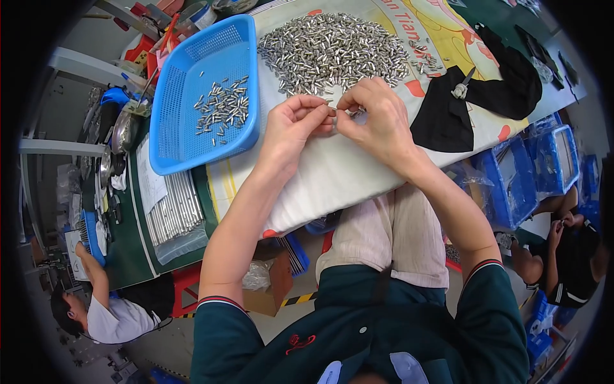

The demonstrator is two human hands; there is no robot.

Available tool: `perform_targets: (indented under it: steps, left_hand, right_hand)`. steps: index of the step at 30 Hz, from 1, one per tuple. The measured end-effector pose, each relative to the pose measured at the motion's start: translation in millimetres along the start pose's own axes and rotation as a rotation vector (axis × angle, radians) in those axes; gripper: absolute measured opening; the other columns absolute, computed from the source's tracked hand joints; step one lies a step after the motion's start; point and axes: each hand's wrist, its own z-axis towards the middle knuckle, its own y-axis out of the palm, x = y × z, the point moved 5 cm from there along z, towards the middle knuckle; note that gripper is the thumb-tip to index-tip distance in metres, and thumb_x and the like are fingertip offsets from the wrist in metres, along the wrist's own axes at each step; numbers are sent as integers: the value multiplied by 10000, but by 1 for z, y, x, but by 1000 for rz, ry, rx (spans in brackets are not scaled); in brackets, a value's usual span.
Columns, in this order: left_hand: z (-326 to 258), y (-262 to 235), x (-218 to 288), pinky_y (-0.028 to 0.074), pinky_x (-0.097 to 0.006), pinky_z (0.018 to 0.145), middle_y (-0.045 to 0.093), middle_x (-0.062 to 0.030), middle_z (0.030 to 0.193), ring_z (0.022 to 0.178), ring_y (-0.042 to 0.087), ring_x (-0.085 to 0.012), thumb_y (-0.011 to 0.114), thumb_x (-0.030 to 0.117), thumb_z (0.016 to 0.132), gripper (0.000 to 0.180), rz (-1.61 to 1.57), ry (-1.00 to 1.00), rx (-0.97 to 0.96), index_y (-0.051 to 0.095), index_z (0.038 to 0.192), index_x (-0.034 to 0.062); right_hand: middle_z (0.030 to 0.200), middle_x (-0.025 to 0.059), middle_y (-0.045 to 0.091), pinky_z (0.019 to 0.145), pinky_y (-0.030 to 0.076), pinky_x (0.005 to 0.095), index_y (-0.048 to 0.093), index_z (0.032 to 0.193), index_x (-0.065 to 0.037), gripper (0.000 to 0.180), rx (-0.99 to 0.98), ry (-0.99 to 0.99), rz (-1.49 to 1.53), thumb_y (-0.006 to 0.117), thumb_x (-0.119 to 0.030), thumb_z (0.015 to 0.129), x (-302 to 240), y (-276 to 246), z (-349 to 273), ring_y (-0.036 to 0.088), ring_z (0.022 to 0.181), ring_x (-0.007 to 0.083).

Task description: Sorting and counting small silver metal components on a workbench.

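Both hands meet at the near edge of a large pile of small metal pins [332, 51] spread on a cloth-covered table. My left hand [297, 125] is closed in a pinch, its fingertips close against those of my right hand [377, 118]. A small metal pin [331, 107] shows between the pinching fingertips; most of it is hidden. My right hand also pinches at that spot with thumb and forefinger. To the left stands a blue plastic basket [167, 109] with a smaller heap of similar metal pins [224, 107] inside.
A black cloth [444, 112] lies to the right, with a small knotted tool [462, 88] on it. Bagged metal rods [173, 208] lie left of the white cloth [307, 198]. Blue crates [508, 182] stand at the right. Other people sit at both sides.
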Motion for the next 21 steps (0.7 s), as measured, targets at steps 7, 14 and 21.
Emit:
perform_targets:
  steps: [7,14,21]
  left_hand:
    - [0,-5,-7,513,-222,677,631,-83,811,697,611,-125,628,66,823,160,-191,-98,-34,570,952,-9]
    - [1,-2,-7,508,-223,671,621,-66,787,676,597,-117,637,76,818,170,-197,-96,-41,576,955,-6]
    - [-1,-3,-7,509,-225,670,620,-66,789,677,597,-118,638,75,817,177,-207,-99,-41,575,960,-8]
  right_hand:
    - [707,84,610,635,465,296,643,765,5,132,-184,305,394,651,-92,677,8,5,-3,573,681,187]
    - [720,95,629,638,469,268,651,799,33,159,-209,357,423,637,-91,701,12,4,-5,572,658,143]
    - [715,102,627,638,469,278,647,781,29,145,-200,321,368,643,-90,698,6,2,-3,588,664,171]
